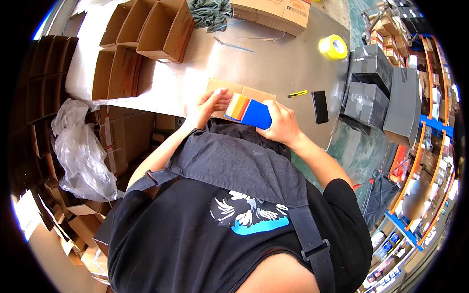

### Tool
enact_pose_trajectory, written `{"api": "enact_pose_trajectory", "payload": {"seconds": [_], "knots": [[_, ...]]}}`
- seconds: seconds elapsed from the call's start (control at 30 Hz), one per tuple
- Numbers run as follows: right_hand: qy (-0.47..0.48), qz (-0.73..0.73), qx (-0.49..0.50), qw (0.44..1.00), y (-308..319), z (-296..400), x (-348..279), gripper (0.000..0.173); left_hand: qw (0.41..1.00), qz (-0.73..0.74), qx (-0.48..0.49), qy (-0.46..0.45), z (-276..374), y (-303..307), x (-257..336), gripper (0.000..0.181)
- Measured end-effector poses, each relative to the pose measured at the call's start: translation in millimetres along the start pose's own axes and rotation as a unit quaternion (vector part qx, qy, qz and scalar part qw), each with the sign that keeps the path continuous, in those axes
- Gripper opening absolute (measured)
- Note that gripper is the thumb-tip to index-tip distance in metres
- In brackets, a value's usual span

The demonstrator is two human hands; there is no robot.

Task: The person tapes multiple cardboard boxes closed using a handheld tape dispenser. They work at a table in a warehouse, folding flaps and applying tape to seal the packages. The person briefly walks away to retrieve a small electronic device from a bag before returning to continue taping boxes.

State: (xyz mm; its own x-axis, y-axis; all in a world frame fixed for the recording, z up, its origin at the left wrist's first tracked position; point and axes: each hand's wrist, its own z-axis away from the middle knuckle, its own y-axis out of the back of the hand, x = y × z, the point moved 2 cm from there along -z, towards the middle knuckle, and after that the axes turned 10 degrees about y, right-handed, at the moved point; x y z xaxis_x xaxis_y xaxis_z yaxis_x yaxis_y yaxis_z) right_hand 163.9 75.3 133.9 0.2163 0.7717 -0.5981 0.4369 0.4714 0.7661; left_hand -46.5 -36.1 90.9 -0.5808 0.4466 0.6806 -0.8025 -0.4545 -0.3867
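My right hand point(281, 122) is wrapped around the blue body of a hand-held tool, apparently a packing tape dispenser point(258, 113). Its orange end points to the left. Just beside that end is my left hand point(210, 104), fingers apart and palm turned inward, with nothing visibly held. Under and behind the tool lies a small brown cardboard box point(256, 93) at the near edge of the metal table point(274, 62). Hands and tool hide much of the box, so I cannot tell whether my left fingers touch it.
Right of the box lie a yellow utility knife point(297, 94), a black phone point(320, 107) and a yellow tape roll point(333, 47). Open cartons point(126, 73) stand left; flattened cartons point(273, 14) and a green cloth point(209, 14) are at the back. Grey boxes point(368, 100) flank the table's right edge.
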Motion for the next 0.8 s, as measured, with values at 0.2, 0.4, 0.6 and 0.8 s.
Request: {"api": "enact_pose_trajectory", "payload": {"seconds": [0.2, 0.4, 0.6, 0.8], "knots": [[-0.009, 0.015, -0.02, 1.0, 0, -4, -2, 0.053, 0.994, 0.039, -0.037, 0.09, 0, -1, -1, 0.029], [0.0, 0.028, -0.018, 0.999, 0, -5, -6, 0.058, 0.987, 0.093, -0.083, 0.1, -6, 7, -6, 0.015], [0.009, 0.033, -0.038, 0.999, 2, -5, -6, 0.064, 0.965, 0.169, -0.174, 0.099, -15, 12, -16, 0.009], [0.047, 0.027, -0.051, 0.997, 6, -9, -10, 0.072, 0.98, 0.141, -0.07, 0.125, -13, 5, -12, 0.012]]}}
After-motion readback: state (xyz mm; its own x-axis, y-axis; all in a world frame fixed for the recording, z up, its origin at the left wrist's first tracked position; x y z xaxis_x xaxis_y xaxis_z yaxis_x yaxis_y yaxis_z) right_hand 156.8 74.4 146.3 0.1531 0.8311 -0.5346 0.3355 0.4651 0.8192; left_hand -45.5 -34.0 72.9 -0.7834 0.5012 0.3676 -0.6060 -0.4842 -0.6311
